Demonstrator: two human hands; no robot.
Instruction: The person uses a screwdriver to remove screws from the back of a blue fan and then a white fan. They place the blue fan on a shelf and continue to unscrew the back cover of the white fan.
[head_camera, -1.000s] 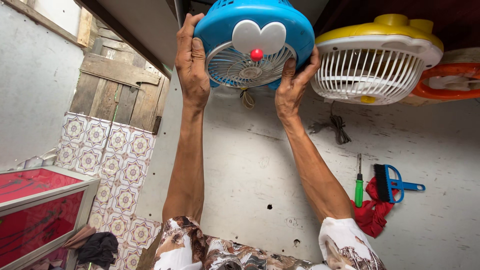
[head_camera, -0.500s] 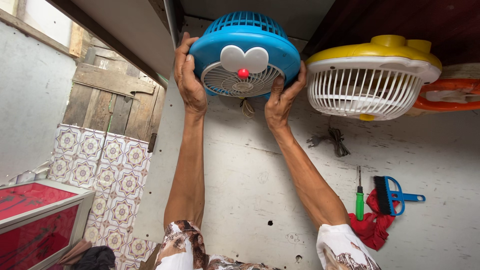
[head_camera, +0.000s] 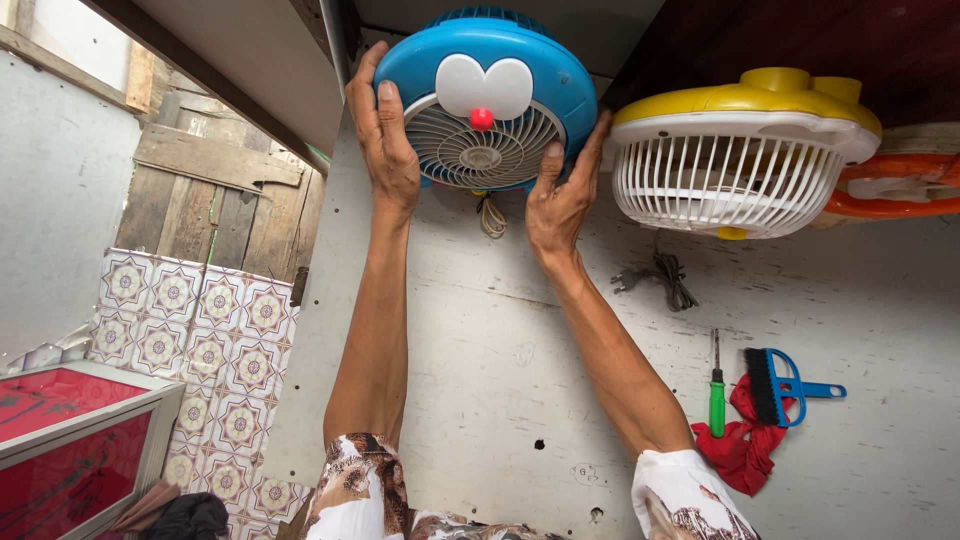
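Note:
A round blue fan (head_camera: 487, 100) with a white grille, two white ovals and a red knob sits high against the whitewashed wall. My left hand (head_camera: 384, 135) grips its left rim, fingers spread up the side. On the right rim my right hand (head_camera: 560, 195) holds from below. A cord (head_camera: 491, 216) dangles under the fan between my wrists. Both forearms reach straight up from patterned sleeves.
A yellow and white fan (head_camera: 740, 160) stands just right of the blue one, an orange item (head_camera: 900, 185) beyond it. A green screwdriver (head_camera: 716, 390), a blue brush (head_camera: 785, 387) and a red cloth (head_camera: 742, 445) lie right. A red-topped table (head_camera: 70, 425) is lower left by patterned tiles (head_camera: 200, 350).
The blue fan and both hands have shifted slightly left and down in view; my right hand has slid lower along the rim. The grip stays.

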